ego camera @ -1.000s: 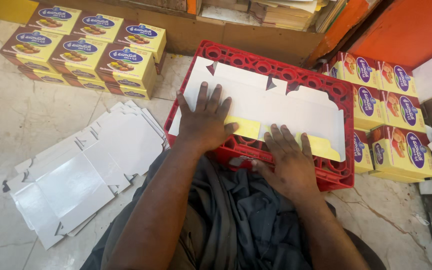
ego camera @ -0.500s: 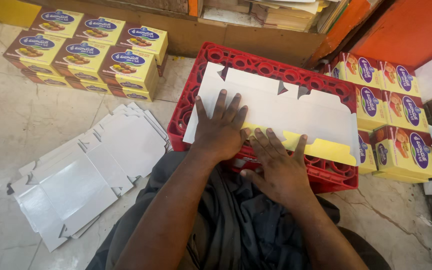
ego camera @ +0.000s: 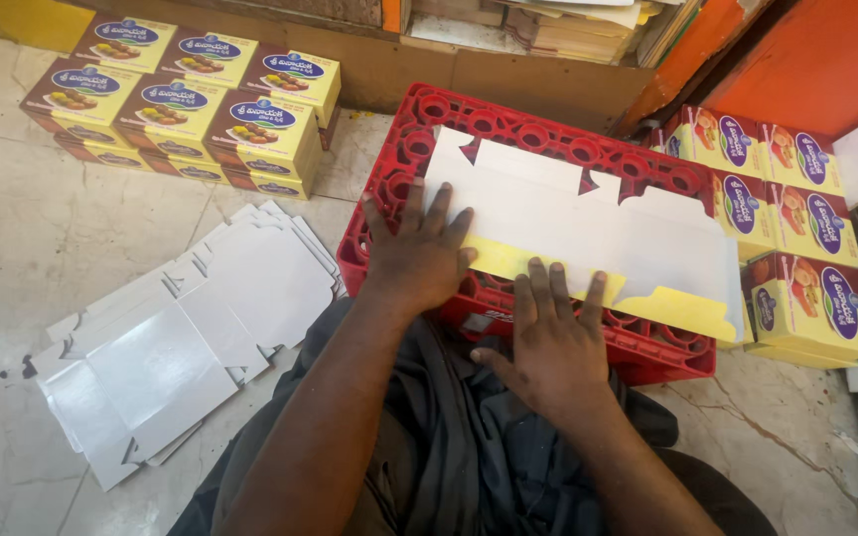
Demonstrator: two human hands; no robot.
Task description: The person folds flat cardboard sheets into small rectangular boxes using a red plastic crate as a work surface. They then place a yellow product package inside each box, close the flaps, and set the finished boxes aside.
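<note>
Closest to the camera I've got dark grey cloth [ego camera: 469, 447] over the lap, and both forearms reach out from there to the red plastic crate [ego camera: 389, 189] turned upside down as a work surface.

Right hand [ego camera: 556, 342] lies flat, fingers spread, at the crate's near edge; the fingertips press on the yellow folded strip of the flat carton blank [ego camera: 588, 223]. Left hand [ego camera: 419, 253] is also flat and spread, near the crate's near-left corner, its fingertips on the blank's left end. Neither hand pinches or wraps anything. Both are just open palms bearing down on the card.

The blank lies white side up across the crate's top, running from the left side to past the right edge, with cut tabs along its far edge.

My read: this is the creasing step, flattening the long yellow flap along its fold line. I'd guess the next move wants a firm slide of the palms along that crease toward the right end, while the sheet is kept square on the crate.

On the floor to the left there's a fanned stack of flat blanks [ego camera: 181, 337]. Farther out, finished yellow boxes [ego camera: 181, 99] are stacked by the far-left wall, and more yellow boxes [ego camera: 796, 238] stand just beside the crate's right edge.
</note>
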